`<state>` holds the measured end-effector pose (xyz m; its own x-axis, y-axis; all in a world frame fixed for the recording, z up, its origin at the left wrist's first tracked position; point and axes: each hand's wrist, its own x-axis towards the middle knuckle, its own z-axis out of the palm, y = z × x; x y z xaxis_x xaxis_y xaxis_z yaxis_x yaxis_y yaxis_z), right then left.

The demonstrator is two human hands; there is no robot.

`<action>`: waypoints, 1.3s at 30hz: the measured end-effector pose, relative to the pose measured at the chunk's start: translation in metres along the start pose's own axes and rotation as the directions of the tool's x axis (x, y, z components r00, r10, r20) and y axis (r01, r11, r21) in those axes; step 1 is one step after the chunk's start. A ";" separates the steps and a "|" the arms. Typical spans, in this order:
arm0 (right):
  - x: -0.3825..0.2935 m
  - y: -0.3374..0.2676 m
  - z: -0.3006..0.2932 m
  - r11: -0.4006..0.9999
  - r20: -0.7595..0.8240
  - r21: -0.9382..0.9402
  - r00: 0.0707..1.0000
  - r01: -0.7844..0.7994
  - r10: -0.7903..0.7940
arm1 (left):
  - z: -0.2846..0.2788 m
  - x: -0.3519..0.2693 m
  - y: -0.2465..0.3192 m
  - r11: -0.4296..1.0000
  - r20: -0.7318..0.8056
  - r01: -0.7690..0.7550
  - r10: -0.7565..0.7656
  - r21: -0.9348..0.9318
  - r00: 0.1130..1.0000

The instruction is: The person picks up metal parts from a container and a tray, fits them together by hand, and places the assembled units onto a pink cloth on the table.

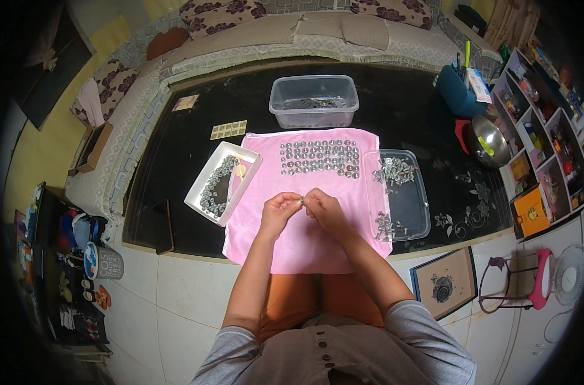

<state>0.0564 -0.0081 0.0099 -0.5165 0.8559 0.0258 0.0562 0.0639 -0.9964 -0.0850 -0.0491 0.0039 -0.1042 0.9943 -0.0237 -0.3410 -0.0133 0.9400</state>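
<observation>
My left hand (280, 211) and my right hand (324, 208) meet over a pink cloth (301, 240), fingertips together around one small metal part (302, 199). Its exact shape is too small to make out, and fingers cover much of it. Beyond my hands, small metal fasteners (319, 156) stand in rows on the cloth. To the left is a white tray (194, 196) holding small metal nuts (214, 185). On the right a clear plastic lid (419, 211) carries two piles of bolts (395, 171), partly over the cloth.
A clear plastic tub (314, 118) with dark flat pieces stands behind the cloth on the black table (224, 101). A phone (163, 226) lies near the left front edge. At the right are a metal bowl (496, 137), a blue holder (458, 91) and a compartmented shelf (549, 130).
</observation>
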 end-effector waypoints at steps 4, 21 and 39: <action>0.001 0.002 0.001 1.000 -0.009 0.010 1.000 0.004 -0.004 | 0.001 0.000 0.002 1.000 0.008 0.001 -0.001 -0.009 1.000; 0.001 0.005 -0.001 0.997 0.022 0.067 0.999 -0.036 0.034 | 0.000 0.001 -0.001 1.000 0.006 -0.006 0.006 0.003 1.000; -0.002 -0.003 0.003 0.999 -0.050 0.048 0.999 0.016 -0.014 | 0.000 0.001 0.000 1.000 -0.007 -0.001 0.001 -0.002 1.000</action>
<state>0.0542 -0.0113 0.0130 -0.4736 0.8797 0.0433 0.0065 0.0526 -0.9986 -0.0854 -0.0485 0.0033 -0.1111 0.9935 -0.0256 -0.3426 -0.0141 0.9394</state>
